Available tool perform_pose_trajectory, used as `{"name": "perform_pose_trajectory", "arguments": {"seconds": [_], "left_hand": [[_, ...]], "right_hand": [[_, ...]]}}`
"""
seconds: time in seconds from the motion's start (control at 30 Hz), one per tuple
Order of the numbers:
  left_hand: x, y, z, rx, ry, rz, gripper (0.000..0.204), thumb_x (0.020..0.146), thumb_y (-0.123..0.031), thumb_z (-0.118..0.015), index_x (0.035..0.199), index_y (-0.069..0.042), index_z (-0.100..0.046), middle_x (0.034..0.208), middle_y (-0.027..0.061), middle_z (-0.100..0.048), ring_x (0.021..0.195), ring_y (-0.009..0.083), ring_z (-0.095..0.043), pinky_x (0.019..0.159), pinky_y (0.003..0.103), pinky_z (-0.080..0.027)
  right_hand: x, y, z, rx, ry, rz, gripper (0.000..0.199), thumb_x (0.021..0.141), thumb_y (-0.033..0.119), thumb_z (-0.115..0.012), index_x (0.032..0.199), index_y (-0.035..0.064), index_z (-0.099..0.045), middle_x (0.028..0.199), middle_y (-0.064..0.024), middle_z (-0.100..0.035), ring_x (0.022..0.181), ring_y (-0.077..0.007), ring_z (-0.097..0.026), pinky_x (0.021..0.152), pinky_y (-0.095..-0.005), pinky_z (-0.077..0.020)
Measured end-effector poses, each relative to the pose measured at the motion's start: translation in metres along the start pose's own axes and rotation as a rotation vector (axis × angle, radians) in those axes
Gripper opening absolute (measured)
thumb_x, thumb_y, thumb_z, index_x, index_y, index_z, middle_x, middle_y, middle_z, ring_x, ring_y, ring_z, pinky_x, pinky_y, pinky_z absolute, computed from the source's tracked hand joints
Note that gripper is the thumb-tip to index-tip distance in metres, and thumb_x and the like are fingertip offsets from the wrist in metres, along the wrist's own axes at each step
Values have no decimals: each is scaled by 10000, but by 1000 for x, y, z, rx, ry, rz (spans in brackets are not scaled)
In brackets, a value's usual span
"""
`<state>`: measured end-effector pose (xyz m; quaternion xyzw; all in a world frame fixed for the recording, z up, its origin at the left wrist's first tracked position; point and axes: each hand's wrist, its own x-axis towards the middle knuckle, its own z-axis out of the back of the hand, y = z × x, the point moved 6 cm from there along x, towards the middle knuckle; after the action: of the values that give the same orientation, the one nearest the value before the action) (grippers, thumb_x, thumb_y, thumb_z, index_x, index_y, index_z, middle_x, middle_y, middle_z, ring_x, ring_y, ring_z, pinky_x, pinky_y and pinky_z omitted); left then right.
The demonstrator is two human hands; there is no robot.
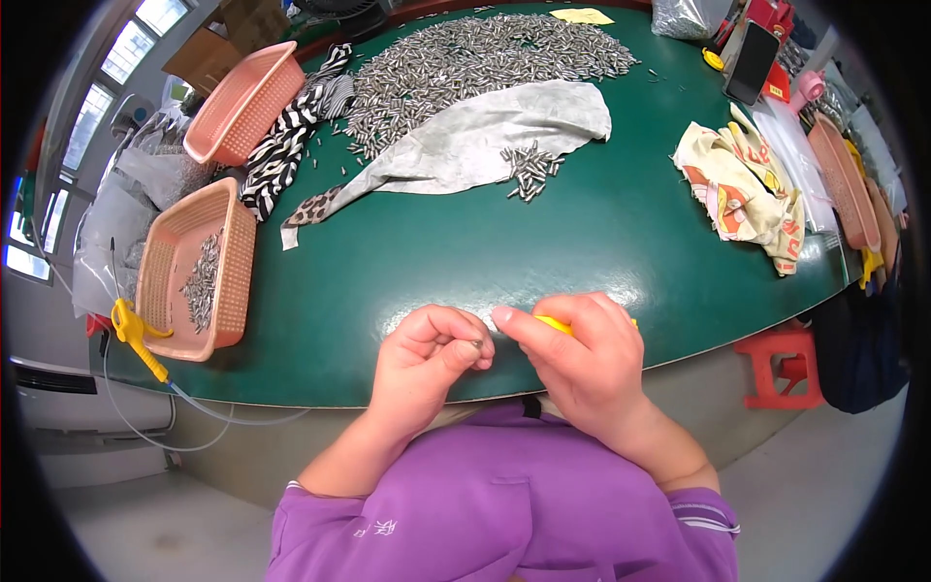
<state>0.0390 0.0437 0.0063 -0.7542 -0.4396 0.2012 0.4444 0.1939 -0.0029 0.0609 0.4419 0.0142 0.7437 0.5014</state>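
Observation:
Close to the table's front edge, my left hand (419, 361) pinches a small metal pin (476, 343) between thumb and fingers. Only the pin's end shows. Just to its right, my right hand (593, 361) is closed around a yellow object (555, 324); the fingers hide most of it, so its kind cannot be told. The right thumb points toward the left fingertips. Beyond the hands, a small heap of similar metal pins (530, 171) lies partly on a pale grey cloth (456, 145). A large pile of pins (475, 63) spreads behind that cloth.
Two pink baskets (239, 281) stand at the left, the nearer holding pins, beside a yellow air gun (139, 338) with a hose. A zebra-striped cloth (281, 145) lies near them. At the right are a patterned cream cloth (742, 184), a phone (753, 63) and a red stool (782, 369).

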Motion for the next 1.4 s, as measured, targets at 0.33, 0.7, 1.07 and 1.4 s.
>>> {"name": "perform_pose_trajectory", "arguments": {"seconds": [0.33, 0.7, 1.07, 1.4], "left_hand": [[0, -1, 3, -47, -61, -18, 98, 916, -46, -664, 974, -30, -587, 984, 92, -629, 891, 157, -610, 812, 286, -512], [-3, 0, -1, 59, -16, 18, 66, 946, -56, -626, 980, -19, -583, 982, 92, -630, 883, 151, -608, 819, 287, -514], [-1, -1, 2, 29, -26, -23, 164, 996, -190, -582, 1026, -29, -570, 979, 81, -625, 872, 142, -599, 798, 283, -494], [-1, 0, 3, 19, -30, -50, 124, 994, -144, -580, 1031, -27, -571, 997, 87, -630, 868, 140, -609, 801, 288, -513]], "right_hand": [[-2, 3, -6, 246, 14, -15, 387, 773, 66, -721, 1145, 171, -703, 825, -34, -609, 652, -202, -581, 583, -308, -483], [-1, 9, -2, -193, -8, 57, 385, 785, 166, -642, 1152, 266, -700, 881, -7, -583, 750, -193, -586, 643, -330, -477], [-2, 3, -5, 182, 19, -14, 450, 754, 56, -687, 1179, 204, -690, 840, -24, -597, 700, -203, -596, 620, -314, -496], [-1, 6, -6, 190, 46, 2, 439, 779, 81, -679, 1206, 183, -677, 832, -28, -603, 706, -198, -605, 614, -313, -499]]}}
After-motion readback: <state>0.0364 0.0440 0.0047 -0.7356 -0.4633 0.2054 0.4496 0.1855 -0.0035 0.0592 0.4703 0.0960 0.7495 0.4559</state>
